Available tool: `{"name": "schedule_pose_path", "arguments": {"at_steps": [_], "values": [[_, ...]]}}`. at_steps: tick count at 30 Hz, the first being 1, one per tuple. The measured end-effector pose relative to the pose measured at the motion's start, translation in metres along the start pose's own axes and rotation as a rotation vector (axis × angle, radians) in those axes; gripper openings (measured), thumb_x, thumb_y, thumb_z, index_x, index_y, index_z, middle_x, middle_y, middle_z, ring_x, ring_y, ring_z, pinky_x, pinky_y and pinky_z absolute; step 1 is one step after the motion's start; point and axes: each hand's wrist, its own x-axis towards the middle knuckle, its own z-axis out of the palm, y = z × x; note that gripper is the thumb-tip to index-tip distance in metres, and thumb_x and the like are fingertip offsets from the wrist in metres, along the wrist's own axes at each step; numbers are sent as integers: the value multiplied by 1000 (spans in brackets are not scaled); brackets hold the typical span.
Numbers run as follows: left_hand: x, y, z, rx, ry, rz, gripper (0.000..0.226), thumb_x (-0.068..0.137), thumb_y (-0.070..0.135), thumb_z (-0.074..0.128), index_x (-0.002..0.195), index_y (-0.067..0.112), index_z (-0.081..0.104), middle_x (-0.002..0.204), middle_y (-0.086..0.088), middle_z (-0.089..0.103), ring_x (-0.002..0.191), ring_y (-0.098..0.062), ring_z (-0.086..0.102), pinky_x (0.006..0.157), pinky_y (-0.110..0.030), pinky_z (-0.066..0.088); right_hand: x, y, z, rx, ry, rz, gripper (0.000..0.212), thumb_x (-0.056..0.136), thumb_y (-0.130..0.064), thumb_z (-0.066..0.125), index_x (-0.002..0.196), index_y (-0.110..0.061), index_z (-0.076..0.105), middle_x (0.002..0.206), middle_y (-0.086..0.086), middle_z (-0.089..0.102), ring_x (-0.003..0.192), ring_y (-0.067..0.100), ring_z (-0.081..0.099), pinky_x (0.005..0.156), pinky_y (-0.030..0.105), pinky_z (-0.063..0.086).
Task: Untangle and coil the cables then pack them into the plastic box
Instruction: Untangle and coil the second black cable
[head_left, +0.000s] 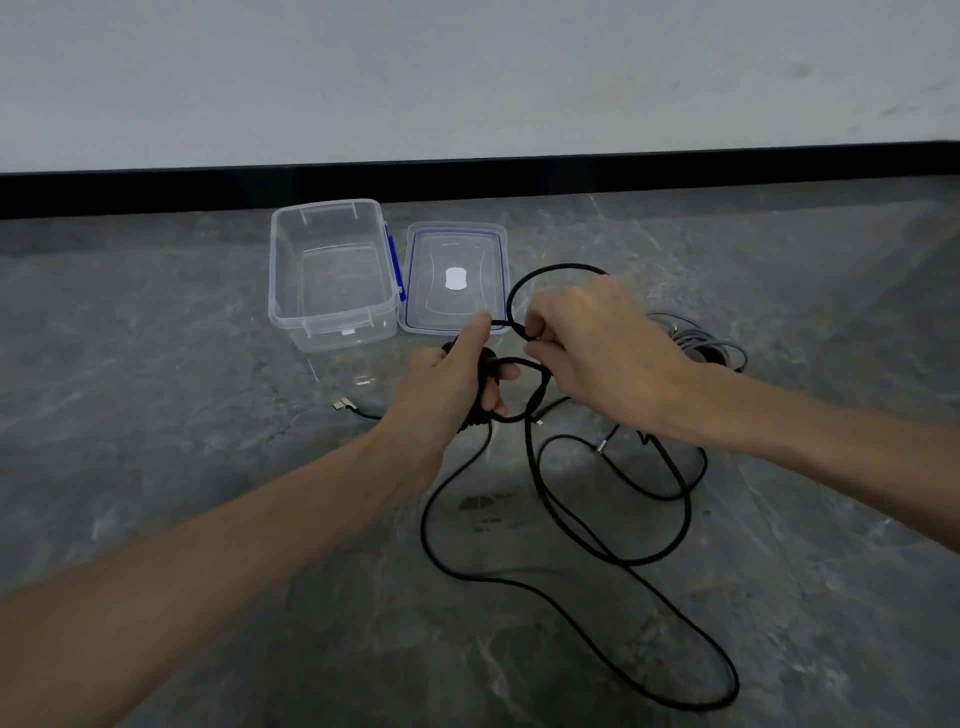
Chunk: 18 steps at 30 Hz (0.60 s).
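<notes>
A long black cable (571, 540) sprawls in loose loops over the grey floor in front of me. My left hand (457, 379) grips a small bundle of its coils, with the index finger pointing up. My right hand (587, 343) pinches a strand of the same cable, and a loop arches above it. A clear plastic box (332, 270) stands open at the back left. Its lid (456, 278), with blue trim, lies flat just right of the box. A grey cable (711, 345) lies heaped behind my right wrist, partly hidden.
A metal connector (343, 405) on a short black lead lies on the floor left of my left hand. Another silver plug (602, 446) shows under my right forearm. A black skirting strip (467, 182) and a pale wall close the far side.
</notes>
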Motion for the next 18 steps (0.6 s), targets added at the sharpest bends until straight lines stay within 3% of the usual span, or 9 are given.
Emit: {"name": "schedule_pose_path", "arguments": {"at_steps": [3, 7, 10, 12, 16, 18], "values": [[0, 0, 0, 27, 42, 4, 40, 99, 44, 46, 82, 12, 63, 54, 2, 61, 44, -8, 52, 68, -29, 46, -3, -3, -1, 20, 11, -13, 8, 89, -6, 61, 85, -1, 67, 78, 10, 67, 74, 23, 61, 72, 38, 50], [1, 0, 1, 34, 102, 29, 41, 99, 38, 47, 72, 10, 60, 50, 4, 62, 41, -6, 48, 67, -31, 47, -5, -5, -5, 107, -1, -6, 10, 88, -6, 64, 95, -4, 70, 87, 7, 71, 83, 19, 66, 77, 31, 53], [2, -3, 1, 88, 159, 56, 43, 99, 38, 48, 67, 13, 61, 61, -4, 67, 47, -11, 48, 70, -38, 49, -6, -5, -9, 188, -52, 25, 20, 87, -6, 66, 107, -6, 70, 86, 2, 72, 71, 1, 60, 71, 9, 45], [4, -6, -2, 131, 188, 63, 42, 99, 38, 47, 67, 16, 62, 73, -8, 71, 55, -15, 49, 70, -38, 49, -8, -5, -14, 216, -37, -4, 18, 85, -1, 67, 100, -8, 74, 83, -1, 72, 60, -8, 52, 62, 0, 40], [12, -11, -9, 178, 258, 21, 43, 99, 36, 46, 65, 16, 64, 69, -8, 66, 60, -17, 52, 69, -33, 48, -13, -5, -22, 263, -33, -75, 16, 84, 4, 65, 87, -9, 72, 79, -1, 69, 63, 2, 57, 66, 12, 45], [18, -14, -15, 161, 302, -10, 39, 98, 34, 47, 69, 15, 64, 76, -11, 68, 62, -18, 53, 70, -35, 50, -15, -5, -28, 530, -156, -27, 17, 89, 5, 60, 89, -11, 65, 81, -2, 63, 64, -2, 56, 59, 11, 42]]}}
